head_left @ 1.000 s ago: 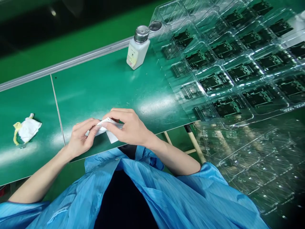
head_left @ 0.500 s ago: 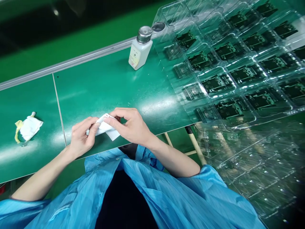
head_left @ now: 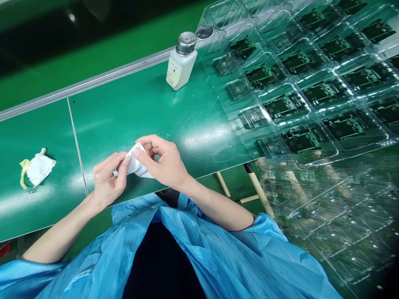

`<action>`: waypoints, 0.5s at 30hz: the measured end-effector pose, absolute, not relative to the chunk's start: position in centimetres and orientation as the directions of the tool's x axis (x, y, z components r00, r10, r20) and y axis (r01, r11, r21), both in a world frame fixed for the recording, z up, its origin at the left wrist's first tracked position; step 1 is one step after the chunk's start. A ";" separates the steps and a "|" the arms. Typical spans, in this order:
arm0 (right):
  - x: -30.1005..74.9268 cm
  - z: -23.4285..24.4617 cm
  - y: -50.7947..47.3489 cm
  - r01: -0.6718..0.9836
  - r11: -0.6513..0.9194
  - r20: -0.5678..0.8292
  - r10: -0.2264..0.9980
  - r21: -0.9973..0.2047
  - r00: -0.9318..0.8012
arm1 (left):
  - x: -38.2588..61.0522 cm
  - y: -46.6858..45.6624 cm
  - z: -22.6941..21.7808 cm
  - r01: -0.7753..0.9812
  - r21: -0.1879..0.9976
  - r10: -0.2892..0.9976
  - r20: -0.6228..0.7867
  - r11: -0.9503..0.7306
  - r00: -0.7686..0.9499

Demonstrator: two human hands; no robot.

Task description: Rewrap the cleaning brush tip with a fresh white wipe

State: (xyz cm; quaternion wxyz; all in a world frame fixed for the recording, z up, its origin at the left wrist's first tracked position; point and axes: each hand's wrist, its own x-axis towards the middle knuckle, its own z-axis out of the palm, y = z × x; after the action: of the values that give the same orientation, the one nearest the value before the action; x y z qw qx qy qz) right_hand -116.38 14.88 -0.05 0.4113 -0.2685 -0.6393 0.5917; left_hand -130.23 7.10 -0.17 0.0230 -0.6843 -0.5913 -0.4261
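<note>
Just above the front edge of the bench, my two hands meet at a folded white wiping cloth [head_left: 139, 165]. My right hand [head_left: 168, 164] pinches this cloth between thumb and fingers, a fold standing up at its top. With thumb and forefinger pressed together, my left hand [head_left: 110, 176] grips a small part with a shiny edge [head_left: 115, 172] at the cloth's left end. Fingers and cloth cover most of that part, so its kind is hidden.
A white dispenser bottle [head_left: 181, 68] with a metal top and open lid stands at the bench's back edge. Clear blister trays [head_left: 293, 83] holding circuit boards lie right. Crumpled white and yellow material [head_left: 39, 168] lies left. More clear trays [head_left: 343, 224] sit below right.
My right hand has shifted slightly left and up, drawing the cloth with it. The cloth's hanging corner is now tucked closer to the hand. My left hand keeps its pinch.
</note>
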 end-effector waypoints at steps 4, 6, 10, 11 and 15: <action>-116.2 0.1 15.2 -0.172 0.154 0.226 0.788 -0.973 -0.573 | -130.2 7.0 -0.1 0.809 0.492 0.803 0.594 -0.321 -0.043; -116.1 0.3 15.2 -0.149 0.166 0.222 0.796 -0.975 -0.563 | -130.3 7.0 -0.1 0.821 0.477 0.805 0.592 -0.314 -0.036; -116.3 0.3 14.8 -0.112 0.193 0.223 0.843 -0.975 -0.490 | -130.6 7.0 -0.4 0.893 0.328 0.758 0.652 -0.307 0.022; -116.4 0.3 14.6 -0.113 0.200 0.230 0.852 -0.973 -0.470 | -130.8 7.1 -0.6 0.913 0.270 0.736 0.675 -0.307 0.048; -117.0 0.1 13.8 -0.138 0.205 0.242 0.898 -0.969 -0.366 | -131.3 7.6 -1.3 0.959 0.020 0.639 0.749 -0.284 0.174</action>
State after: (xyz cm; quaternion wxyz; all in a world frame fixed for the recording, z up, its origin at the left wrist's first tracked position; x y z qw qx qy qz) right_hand -116.98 13.79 0.10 0.4709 -0.3082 -0.6170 0.5500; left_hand -131.30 7.62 -1.30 0.2384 -0.7281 -0.5487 -0.3346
